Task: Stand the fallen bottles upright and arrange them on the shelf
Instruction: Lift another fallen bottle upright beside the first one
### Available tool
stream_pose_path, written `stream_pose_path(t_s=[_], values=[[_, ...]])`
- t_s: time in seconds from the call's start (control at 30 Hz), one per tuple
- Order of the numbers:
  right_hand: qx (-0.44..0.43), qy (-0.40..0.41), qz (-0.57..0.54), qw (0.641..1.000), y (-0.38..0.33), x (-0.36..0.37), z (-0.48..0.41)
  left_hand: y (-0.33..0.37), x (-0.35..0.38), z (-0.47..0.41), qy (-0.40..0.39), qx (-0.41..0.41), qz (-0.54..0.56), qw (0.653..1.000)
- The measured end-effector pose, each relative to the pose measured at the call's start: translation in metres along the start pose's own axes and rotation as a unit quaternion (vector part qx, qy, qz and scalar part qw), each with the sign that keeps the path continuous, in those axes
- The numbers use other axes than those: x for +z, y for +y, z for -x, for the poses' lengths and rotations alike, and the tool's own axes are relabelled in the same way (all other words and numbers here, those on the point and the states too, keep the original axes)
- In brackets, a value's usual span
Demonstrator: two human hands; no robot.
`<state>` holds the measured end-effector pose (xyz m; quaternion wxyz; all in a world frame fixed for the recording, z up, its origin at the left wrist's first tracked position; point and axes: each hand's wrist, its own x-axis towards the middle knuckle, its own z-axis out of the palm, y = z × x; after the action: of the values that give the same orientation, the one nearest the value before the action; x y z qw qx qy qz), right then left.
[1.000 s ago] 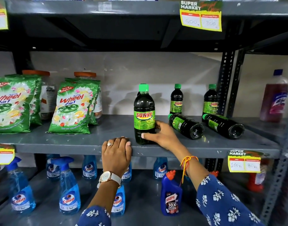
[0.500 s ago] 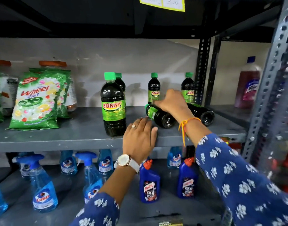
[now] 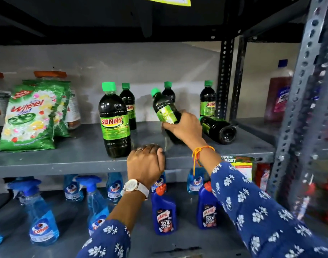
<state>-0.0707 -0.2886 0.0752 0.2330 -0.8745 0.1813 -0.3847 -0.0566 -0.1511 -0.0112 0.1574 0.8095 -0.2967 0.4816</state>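
So half a second back the right hand (image 3: 183, 127) was just landing on one of the two fallen bottles, which was lying flat with its base toward the camera. Now that bottle (image 3: 166, 111) is coming up off its side: it's tilting, green cap pointing to about 11 o'clock, base down near the shelf (image 3: 66, 157) behind the hand. The fingers are wrapping around its lower body, gripping it just under the label. Can't tell whether the base is touching the shelf or hanging a bit above it, since the hand is covering it.

The left hand (image 3: 145, 162) is doing the same thing as before, fingers curling closed over the shelf's front edge, holding nothing but the shelf, just bracing.

What this means for the job: the big bottle (image 3: 114, 121) at 9 o'clock from the tilting one is already standing near the front edge, and three small ones are upright along the back. So this is the second-to-last one getting fixed, I'd guess. The last fallen bottle (image 3: 218, 128) is still lying on its side at 3 o'clock from the right hand, base facing out.

Next bit is probably finishing the tilt and setting it down in the gap between the big bottle and the lying one. Watch the cap near the upright bottle right behind it, it's looking close.
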Motion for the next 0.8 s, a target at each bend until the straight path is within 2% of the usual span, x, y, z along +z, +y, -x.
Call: stream_pose_path(t_s=[0.13,0.3,0.57,0.63,0.7,0.73,0.8], values=[[0.008,0.026,-0.144,0.989,0.013,0.006,0.006,0.000,0.000,0.001,0.005,-0.005,-0.002,1.000],[0.011,0.007,-0.146,0.989,0.016,0.008,0.007,0.001,-0.002,0.000,0.004,-0.006,-0.001,1.000],[0.017,-0.041,-0.081,0.996,0.022,0.012,0.007,0.001,-0.002,0.002,-0.006,-0.010,0.001,1.000],[0.034,-0.066,-0.141,0.987,0.027,0.015,0.002,0.002,-0.002,0.002,-0.007,-0.010,0.000,1.000],[0.071,-0.103,-0.252,0.960,0.029,0.016,0.001,0.001,-0.002,0.002,-0.007,-0.011,-0.001,1.000],[0.071,-0.104,-0.273,0.954,0.030,0.017,0.000,0.001,-0.003,0.002,-0.007,-0.010,-0.001,1.000],[0.031,-0.070,-0.254,0.964,0.031,0.017,0.001,0.001,-0.002,0.002,-0.007,-0.008,0.002,1.000]])
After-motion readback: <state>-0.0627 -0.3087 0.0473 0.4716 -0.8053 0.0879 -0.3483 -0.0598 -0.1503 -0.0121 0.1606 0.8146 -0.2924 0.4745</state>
